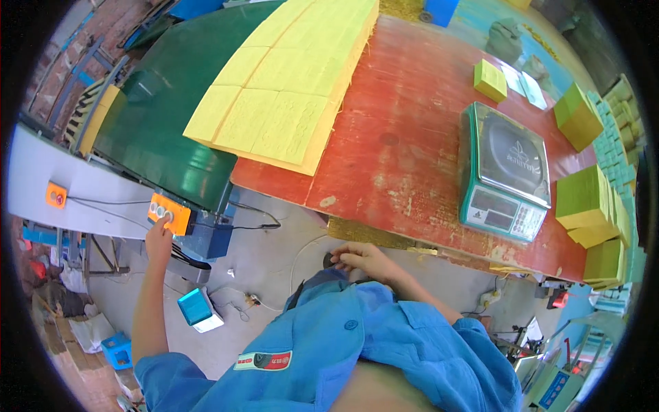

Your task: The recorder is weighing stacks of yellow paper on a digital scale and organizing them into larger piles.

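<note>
My left hand (160,237) reaches to an orange control box (180,218) with round buttons, mounted at the near end of a green conveyor belt (165,130). Its fingers are bunched at one of the buttons; whether they press or turn it I cannot tell. In front of my body, below the red table's edge, my right hand (360,258) has its fingers curled at a small dark object (328,260), too unclear to name. Joined stacks of yellow paper (274,103) form a long block lying partly over the belt and partly over the red table (398,137).
A digital scale (508,172) stands on the table's right side, with yellow paper bundles (587,199) beyond it. A second orange switch box (55,196) is on the pale side panel. Cables and a teal-and-white box (200,310) lie on the floor, near a blue crate (117,350).
</note>
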Tool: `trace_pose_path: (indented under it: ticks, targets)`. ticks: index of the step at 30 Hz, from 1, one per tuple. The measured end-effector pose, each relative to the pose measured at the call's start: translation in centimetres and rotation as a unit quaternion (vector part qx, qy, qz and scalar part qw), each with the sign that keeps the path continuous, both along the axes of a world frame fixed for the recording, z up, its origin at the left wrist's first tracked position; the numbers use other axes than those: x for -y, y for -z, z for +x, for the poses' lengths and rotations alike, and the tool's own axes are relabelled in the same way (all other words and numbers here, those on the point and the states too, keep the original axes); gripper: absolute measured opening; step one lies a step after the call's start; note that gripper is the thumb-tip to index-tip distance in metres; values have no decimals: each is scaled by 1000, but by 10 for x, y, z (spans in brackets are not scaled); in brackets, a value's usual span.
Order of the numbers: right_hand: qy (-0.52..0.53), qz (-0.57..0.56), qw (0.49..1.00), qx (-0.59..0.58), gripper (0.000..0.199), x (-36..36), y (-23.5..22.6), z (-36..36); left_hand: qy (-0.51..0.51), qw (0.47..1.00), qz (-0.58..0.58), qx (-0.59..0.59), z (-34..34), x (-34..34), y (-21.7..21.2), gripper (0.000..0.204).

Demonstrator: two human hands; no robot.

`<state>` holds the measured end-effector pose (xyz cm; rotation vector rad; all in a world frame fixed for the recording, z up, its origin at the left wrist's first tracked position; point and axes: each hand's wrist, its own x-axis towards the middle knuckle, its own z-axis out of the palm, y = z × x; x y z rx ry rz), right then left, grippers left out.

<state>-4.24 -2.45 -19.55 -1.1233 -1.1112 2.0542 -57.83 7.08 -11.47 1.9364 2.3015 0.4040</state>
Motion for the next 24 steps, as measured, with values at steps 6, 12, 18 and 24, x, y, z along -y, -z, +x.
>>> trace_pose_path:
  ticks: [6, 12, 18, 24]
  targets:
    - [121, 93, 988, 4, 30, -74, -35, 9, 56, 992, -39, -110, 2, -8, -28, 32]
    - [317, 132, 937, 69, 43, -201, -31, 35, 247, 950, 175, -80, 157, -78, -87, 44]
    - [297, 206, 920, 151, 35, -284, -47, 7, 413, 889, 189, -52, 315, -162, -49, 54]
    - [299, 260, 909, 129, 14, -291, -16, 21, 391, 908, 110, -102, 353, -170, -10, 61]
